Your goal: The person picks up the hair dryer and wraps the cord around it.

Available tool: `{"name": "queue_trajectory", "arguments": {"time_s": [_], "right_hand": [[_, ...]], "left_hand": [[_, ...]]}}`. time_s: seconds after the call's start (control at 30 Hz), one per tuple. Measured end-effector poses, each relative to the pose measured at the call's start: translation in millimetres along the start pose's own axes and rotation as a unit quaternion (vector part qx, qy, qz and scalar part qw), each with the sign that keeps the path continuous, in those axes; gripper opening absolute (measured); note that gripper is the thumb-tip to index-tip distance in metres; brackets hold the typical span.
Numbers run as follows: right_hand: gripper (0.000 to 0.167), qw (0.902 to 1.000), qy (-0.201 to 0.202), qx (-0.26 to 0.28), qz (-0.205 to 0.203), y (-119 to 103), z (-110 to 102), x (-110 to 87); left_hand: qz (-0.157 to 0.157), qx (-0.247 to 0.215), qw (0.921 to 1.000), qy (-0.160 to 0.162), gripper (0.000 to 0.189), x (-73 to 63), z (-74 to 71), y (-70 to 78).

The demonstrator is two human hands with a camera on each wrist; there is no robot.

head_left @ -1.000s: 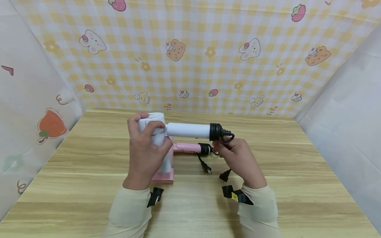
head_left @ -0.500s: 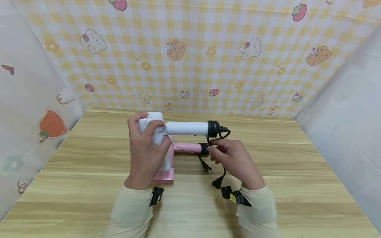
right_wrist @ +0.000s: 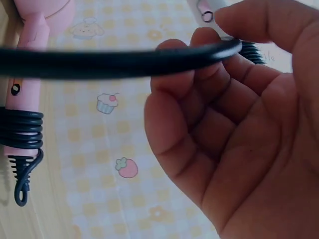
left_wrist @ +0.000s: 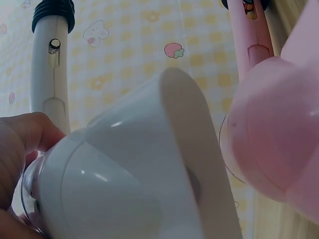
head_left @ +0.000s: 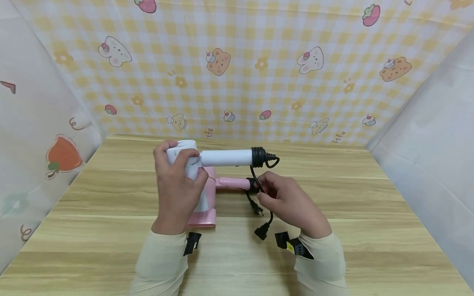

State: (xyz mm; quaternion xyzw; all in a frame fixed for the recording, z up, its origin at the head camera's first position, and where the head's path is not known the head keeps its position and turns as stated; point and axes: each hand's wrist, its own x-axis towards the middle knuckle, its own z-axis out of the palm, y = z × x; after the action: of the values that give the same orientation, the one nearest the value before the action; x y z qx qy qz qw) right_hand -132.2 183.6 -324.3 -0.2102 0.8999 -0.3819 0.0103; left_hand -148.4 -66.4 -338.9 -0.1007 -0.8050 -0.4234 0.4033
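Note:
My left hand (head_left: pixel 177 193) grips the head of a white hair dryer (head_left: pixel 226 158), its handle pointing right. Black cord is wound in a coil (head_left: pixel 258 157) at the handle's end. From that coil a loose length of cord (right_wrist: pixel 114 63) hangs down through my right hand (head_left: pixel 292 201), which holds it between thumb and curled fingers. Below that hand dangles its black plug (head_left: pixel 262 231). The wide white nozzle (left_wrist: pixel 134 164) fills the middle of the left wrist view.
A pink hair dryer (head_left: pixel 233 183) lies behind and below the white one, its head partly hidden by my left hand. Its own cord is coiled on the handle, with the plug (head_left: pixel 256 209) on the wooden table (head_left: pixel 370 230). A checked cloth (head_left: pixel 244 74) hangs at the back.
The white hair dryer has shifted slightly left in my left hand. My right hand has moved a little left and down with the cord, its loose length now longer, and the plug has swung left.

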Motion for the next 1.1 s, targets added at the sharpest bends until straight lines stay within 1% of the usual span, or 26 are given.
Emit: {"name": "queue_trajectory", "arguments": {"time_s": [0.07,0.17,0.37,0.6,0.73,0.93,1.1], "right_hand": [[0.019,1.0000,-0.002,0.002,-0.005,-0.9,-0.5,-0.6],[0.024,0.9999,0.003,-0.001,-0.017,-1.8,-1.1,-1.5],[0.018,0.9980,0.041,-0.011,-0.046,-2.2,-4.5,-4.4],[0.015,0.9930,0.089,-0.013,-0.077,-3.2,-8.8,-5.7],[0.013,0.9881,0.121,-0.019,-0.093,-3.1,-8.8,-6.3],[0.013,0.9765,0.181,-0.028,-0.113,-0.5,-7.7,-5.8],[0.013,0.9694,0.213,-0.019,-0.120,0.3,-7.1,-5.0]], "left_hand": [[-0.004,0.007,1.0000,-0.003,0.031,0.3,-1.0,-0.7],[-0.007,0.014,0.9999,-0.007,0.032,0.6,-2.1,-1.6],[0.001,0.023,0.9997,-0.012,0.031,1.1,-1.1,-3.5],[-0.001,0.033,0.9993,-0.019,0.031,-0.2,-0.9,-4.3],[0.008,0.043,0.9986,-0.029,0.032,-0.8,-0.2,-3.8],[0.017,0.047,0.9979,-0.042,0.033,-2.0,1.9,-2.6],[0.023,0.050,0.9972,-0.051,0.031,-2.4,2.3,-0.4]]}}
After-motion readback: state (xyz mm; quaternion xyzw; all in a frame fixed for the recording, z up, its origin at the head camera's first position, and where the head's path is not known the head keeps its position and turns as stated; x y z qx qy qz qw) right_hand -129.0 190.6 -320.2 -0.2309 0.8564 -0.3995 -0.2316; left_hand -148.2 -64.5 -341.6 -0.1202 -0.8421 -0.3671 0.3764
